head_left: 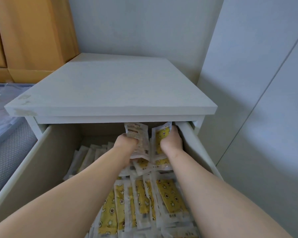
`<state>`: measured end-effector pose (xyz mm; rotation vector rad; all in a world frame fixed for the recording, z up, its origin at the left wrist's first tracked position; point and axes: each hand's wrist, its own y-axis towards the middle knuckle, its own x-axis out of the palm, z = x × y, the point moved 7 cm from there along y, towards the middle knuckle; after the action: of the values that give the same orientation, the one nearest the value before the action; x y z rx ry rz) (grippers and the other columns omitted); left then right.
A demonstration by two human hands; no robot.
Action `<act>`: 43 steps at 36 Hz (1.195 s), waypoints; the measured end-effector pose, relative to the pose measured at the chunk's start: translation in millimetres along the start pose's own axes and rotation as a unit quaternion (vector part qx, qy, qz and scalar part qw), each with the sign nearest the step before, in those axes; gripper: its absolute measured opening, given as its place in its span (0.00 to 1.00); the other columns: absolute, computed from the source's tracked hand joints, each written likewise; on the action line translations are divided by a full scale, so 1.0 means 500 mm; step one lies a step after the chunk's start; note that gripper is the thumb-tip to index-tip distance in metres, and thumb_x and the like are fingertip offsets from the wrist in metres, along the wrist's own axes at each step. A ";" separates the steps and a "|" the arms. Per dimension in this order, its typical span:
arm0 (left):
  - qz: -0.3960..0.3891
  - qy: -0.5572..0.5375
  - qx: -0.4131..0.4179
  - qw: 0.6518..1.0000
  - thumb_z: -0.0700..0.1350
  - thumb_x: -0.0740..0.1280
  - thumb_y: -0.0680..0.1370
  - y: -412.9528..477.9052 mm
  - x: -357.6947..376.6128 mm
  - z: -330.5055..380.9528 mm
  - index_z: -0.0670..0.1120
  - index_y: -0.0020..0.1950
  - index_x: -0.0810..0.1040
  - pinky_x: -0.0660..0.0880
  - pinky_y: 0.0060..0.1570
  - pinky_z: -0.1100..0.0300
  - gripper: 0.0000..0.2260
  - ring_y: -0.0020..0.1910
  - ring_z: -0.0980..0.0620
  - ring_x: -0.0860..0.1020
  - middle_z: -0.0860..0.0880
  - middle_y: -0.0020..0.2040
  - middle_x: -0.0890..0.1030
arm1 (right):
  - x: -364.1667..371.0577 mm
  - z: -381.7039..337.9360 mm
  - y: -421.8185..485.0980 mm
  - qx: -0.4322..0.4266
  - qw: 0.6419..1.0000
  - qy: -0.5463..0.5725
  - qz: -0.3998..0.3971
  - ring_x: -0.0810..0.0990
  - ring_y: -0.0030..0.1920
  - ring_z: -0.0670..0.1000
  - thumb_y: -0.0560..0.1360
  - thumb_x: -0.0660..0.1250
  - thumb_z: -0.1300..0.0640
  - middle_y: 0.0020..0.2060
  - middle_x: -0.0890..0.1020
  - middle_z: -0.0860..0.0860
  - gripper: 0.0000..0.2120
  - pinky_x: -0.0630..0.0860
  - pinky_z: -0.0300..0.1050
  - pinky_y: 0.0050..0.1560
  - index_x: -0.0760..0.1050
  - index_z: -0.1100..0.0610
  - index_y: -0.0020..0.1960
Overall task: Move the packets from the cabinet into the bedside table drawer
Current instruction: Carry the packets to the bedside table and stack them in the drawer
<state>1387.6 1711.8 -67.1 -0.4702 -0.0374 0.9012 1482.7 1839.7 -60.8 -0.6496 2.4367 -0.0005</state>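
So our left hand [126, 145] has its fingers curled round a printed packet [138, 136], held upright at the far end of the drawer [41, 160], just under the tabletop [110, 86] edge. The side facing us is white with a brown band and lines of small print, too blurry to read. Our right hand [172, 143] is right beside it, gripping a yellow packet [162, 136], also upright, close to the drawer's right wall. The two packets almost touch in the middle.

Below and nearer to us, the rest of the packets [144, 203] fill the drawer floor: flat, crinkly see-through sleeves, each with a yellow strip with little flower or star shapes. They lie overlapping in rough rows, with a paler batch on the left side. Any labels on them are too small to make out.

The drawer is smooth beige inside, and the tabletop is matte white with a few scuffs at its near left corner. Cardboard boxes [29, 31] stand far left, and a plastic-wrapped mattress [3, 103] sits in front of them.
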 end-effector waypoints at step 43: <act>-0.010 0.292 0.176 0.940 0.34 0.57 0.79 0.015 -0.008 -0.002 0.50 0.71 0.67 0.69 0.27 0.67 0.22 0.36 0.55 0.75 0.43 0.68 0.70 | 0.016 -0.026 -0.075 -0.144 0.886 -0.441 -0.016 0.73 0.61 0.58 0.77 0.58 0.67 0.62 0.73 0.59 0.15 0.75 0.49 0.56 0.71 0.61 0.63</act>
<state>1379.5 1712.5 -70.3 -0.3829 0.6515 0.6984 1487.1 1801.2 -49.1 -0.6301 1.5424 0.5383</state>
